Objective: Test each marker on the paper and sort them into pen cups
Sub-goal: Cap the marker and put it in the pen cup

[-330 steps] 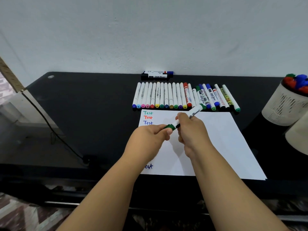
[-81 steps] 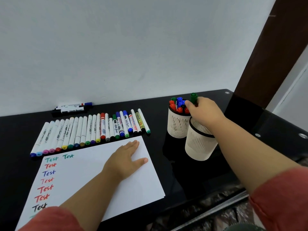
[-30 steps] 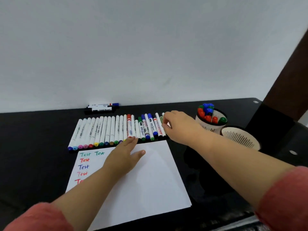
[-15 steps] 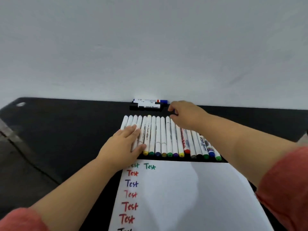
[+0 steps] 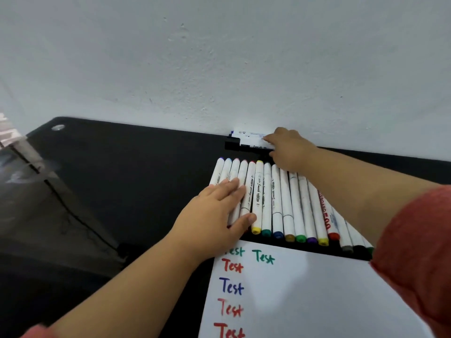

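The right hand [image 5: 289, 148] has reached past the marker row since half a second ago and now touches the small stack of markers [image 5: 249, 141] lying against the white wall [image 5: 219, 57]; whether its fingers have closed on one cannot be told. The left hand [image 5: 219, 211] lies flat, fingers straight, on the row of white-barrelled markers [image 5: 283, 206] on the glossy black table [image 5: 122, 179]. The paper [image 5: 317, 301], with handwritten "Test" marks, sits just below the row.
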Tool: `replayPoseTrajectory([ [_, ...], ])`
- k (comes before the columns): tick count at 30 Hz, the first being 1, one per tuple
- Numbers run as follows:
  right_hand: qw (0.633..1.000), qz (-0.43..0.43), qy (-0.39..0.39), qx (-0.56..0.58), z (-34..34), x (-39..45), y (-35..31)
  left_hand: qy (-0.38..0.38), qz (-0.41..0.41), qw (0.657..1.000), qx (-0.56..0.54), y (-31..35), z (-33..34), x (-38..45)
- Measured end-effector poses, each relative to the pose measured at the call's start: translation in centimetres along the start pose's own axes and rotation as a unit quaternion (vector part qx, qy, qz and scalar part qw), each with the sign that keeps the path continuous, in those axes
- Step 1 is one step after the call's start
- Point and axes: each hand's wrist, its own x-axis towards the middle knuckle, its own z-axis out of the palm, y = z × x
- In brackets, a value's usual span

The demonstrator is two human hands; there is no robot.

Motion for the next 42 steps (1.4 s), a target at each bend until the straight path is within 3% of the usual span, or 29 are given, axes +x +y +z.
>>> replayPoseTrajectory([
  [12,0.999,-0.003,0.040,0.005,-0.2,-0.4,0.0,-0.004,-0.004,1.000,0.002,-0.2,0.2,-0.2],
  [15,0.997,-0.012,0.064,0.050,-1.5,-2.6,0.0,0.004,-0.001,1.000,0.010,-0.1,-0.1,-0.3],
  [18,0.984,0.038,0.071,0.160,-3.8,-6.4,-0.5,0.008,-0.035,0.999,-0.018,0.8,-1.1,-1.2],
  [21,0.936,0.098,0.062,0.332,-6.0,-11.1,-0.8,0.032,-0.096,0.989,-0.112,2.1,-2.1,-2.6],
  [24,0.872,0.134,0.048,0.468,-7.1,-15.7,-1.2,0.065,-0.150,0.954,-0.252,3.6,-2.8,-4.5],
  [28,0.806,0.146,0.046,0.571,-6.7,-21.2,-1.8,0.056,-0.136,0.915,-0.376,6.1,-3.5,-8.3],
  [34,0.671,0.186,0.075,0.714,-5.9,-27.0,-3.5,0.013,-0.143,0.904,-0.402,9.7,-4.1,-13.3],
  [37,0.613,0.210,0.107,0.754,-5.4,-29.0,-4.4,0.005,-0.159,0.881,-0.445,10.6,-4.0,-15.0],
  [39,0.613,0.215,0.116,0.751,-4.8,-30.0,-5.0,-0.002,-0.167,0.870,-0.464,11.1,-3.8,-15.9],
  [42,0.654,0.211,0.105,0.719,-3.8,-31.0,-6.1,-0.002,-0.165,0.866,-0.472,11.5,-3.4,-16.6],
])
